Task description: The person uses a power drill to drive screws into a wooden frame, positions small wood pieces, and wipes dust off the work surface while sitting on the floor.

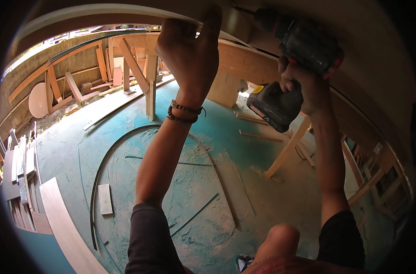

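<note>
My right hand is wrapped around the grip of a black cordless drill with red accents and a battery pack at its base. Its bit points left, close to the overhead wooden surface and a short way right of my left hand. My left hand is raised at the top, fingers bent at the edge of a pale curved wooden strip, gripping it. The fingertips are in shadow and partly hidden. Dark bead bracelets circle the left wrist.
Wooden posts and a slanted brace stand under the overhead structure. On the dusty blue-green floor lie a bent dark strip, a small pale block and a long board. Timber offcuts are piled at left.
</note>
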Demonstrator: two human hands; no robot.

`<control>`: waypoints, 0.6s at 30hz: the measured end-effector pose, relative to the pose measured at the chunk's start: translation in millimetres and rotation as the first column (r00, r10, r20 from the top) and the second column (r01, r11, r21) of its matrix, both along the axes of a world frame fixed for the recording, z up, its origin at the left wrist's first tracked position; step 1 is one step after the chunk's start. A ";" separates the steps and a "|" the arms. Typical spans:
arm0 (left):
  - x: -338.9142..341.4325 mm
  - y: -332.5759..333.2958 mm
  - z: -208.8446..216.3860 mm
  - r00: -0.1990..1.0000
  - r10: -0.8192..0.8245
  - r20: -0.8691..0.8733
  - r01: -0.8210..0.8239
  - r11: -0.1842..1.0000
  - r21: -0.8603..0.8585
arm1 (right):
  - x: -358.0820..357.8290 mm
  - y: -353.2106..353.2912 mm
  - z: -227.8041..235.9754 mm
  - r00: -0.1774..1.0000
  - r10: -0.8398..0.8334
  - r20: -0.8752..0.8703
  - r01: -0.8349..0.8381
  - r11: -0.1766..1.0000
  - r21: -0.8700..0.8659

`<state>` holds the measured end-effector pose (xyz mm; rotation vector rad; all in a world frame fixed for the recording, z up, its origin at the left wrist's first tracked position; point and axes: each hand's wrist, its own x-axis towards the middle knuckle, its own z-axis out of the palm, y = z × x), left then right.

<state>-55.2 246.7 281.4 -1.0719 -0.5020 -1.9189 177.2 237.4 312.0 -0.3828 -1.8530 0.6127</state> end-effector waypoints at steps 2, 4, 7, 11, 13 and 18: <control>4.8 -2.1 0.0 0.979 -0.202 0.028 0.203 0.979 -0.007 | -1.2 1.3 -1.0 1.000 0.002 -0.008 -0.002 1.000 -0.004; 8.4 -3.3 0.3 0.959 -0.279 0.045 0.278 0.960 0.015 | -2.8 1.4 -1.7 1.000 0.002 -0.017 -0.002 1.000 -0.003; 23.8 -14.4 7.9 0.703 -0.699 0.130 0.700 0.712 0.043 | -7.0 2.1 -3.4 1.000 0.002 -0.026 -0.002 1.000 0.000; 22.3 -25.1 8.3 0.754 -0.628 0.192 0.648 0.759 -0.061 | -12.2 2.0 -3.9 0.999 -0.014 -0.043 0.015 1.000 0.019; 25.4 -24.6 8.9 0.728 -0.668 0.157 0.678 0.735 -0.015 | -13.7 1.9 -3.3 0.999 -0.018 -0.048 0.020 0.999 0.030; 26.7 -13.9 15.3 0.680 -0.732 0.033 0.730 0.680 0.068 | -9.3 -0.7 3.2 1.000 -0.027 -0.001 0.027 0.995 0.097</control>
